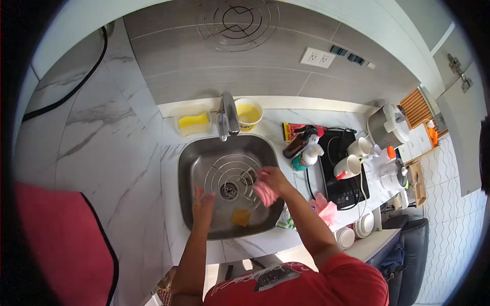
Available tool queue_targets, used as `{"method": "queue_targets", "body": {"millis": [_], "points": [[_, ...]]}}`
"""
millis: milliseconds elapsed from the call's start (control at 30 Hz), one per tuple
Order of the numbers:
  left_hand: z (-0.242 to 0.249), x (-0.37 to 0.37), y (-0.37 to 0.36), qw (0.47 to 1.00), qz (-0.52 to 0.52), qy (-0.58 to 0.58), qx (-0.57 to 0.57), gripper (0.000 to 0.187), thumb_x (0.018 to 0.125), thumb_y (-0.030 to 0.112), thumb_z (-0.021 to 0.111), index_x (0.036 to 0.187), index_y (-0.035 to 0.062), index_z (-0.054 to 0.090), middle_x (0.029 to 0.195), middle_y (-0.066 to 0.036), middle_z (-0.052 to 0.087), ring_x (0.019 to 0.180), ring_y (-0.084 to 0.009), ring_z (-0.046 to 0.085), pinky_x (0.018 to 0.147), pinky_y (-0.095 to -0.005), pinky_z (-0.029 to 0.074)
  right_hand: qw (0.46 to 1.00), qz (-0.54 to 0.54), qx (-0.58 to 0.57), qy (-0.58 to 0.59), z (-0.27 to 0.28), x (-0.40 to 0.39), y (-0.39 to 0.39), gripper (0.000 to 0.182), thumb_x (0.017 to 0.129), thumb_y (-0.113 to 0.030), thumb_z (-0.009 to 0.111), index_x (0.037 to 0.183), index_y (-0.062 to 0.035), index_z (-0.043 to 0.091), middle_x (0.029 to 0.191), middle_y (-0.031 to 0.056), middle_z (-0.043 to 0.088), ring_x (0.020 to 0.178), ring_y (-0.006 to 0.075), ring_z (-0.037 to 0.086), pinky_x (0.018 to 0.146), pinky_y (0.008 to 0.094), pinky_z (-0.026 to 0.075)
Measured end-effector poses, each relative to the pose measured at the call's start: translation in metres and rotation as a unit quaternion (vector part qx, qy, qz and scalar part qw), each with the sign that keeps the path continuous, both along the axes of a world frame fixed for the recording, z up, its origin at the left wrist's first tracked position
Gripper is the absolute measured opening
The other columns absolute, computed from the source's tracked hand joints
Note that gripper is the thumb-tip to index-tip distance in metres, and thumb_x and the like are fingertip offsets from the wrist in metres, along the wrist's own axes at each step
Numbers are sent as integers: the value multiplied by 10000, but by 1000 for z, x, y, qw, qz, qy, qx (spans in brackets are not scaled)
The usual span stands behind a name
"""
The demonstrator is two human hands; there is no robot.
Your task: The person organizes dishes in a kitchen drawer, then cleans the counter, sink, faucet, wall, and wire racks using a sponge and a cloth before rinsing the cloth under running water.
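A round wire rack of concentric rings is in the steel sink, over the drain. In my right hand is a bunched pink cloth, which overlaps the rack's right edge in this view. My left hand is over the left side of the sink, its fingers apart and somewhat blurred, just below the rack's left edge. A flat yellow-brown pad lies on the sink bottom near the front. The faucet stands behind the sink.
Behind the sink are a yellow sponge in a clear tray and a yellow-white tub. To the right stand spray bottles, an induction cooktop, mugs and a rice cooker. Another wire rack hangs on the wall.
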State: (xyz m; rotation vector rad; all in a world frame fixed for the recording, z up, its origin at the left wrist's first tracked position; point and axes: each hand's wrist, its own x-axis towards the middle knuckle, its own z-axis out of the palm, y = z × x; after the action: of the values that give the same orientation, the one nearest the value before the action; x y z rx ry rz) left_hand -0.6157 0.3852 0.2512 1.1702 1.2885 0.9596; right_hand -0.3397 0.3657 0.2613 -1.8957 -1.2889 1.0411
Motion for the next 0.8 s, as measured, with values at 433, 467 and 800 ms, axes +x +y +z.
{"method": "queue_targets", "body": {"millis": [433, 467, 800], "points": [[254, 107, 54, 887, -102, -160, 421, 899, 779, 234, 677, 1409, 38, 66, 1170, -214, 500, 1032, -259, 533, 856, -342, 426, 899, -119, 362, 216, 253, 95, 46, 71, 822, -45, 546, 886, -22, 524, 808, 65, 576, 727, 156, 582, 649, 285, 498], [256, 106, 51, 883, -92, -187, 421, 851, 784, 232, 669, 1399, 11, 124, 1161, -206, 509, 1042, -265, 527, 892, -355, 399, 892, -127, 377, 217, 258, 111, 71, 75, 825, -47, 547, 893, -22, 527, 814, 67, 578, 725, 156, 580, 643, 288, 499], [214, 75, 48, 938, -35, -96, 330, 662, 851, 177, 579, 1381, 8, 221, 1141, -155, 520, 1069, -211, 502, 911, -318, 384, 861, -134, 399, 286, 263, 182, 176, 107, 820, -42, 562, 909, 11, 533, 825, 97, 587, 720, 179, 586, 632, 304, 500]]}}
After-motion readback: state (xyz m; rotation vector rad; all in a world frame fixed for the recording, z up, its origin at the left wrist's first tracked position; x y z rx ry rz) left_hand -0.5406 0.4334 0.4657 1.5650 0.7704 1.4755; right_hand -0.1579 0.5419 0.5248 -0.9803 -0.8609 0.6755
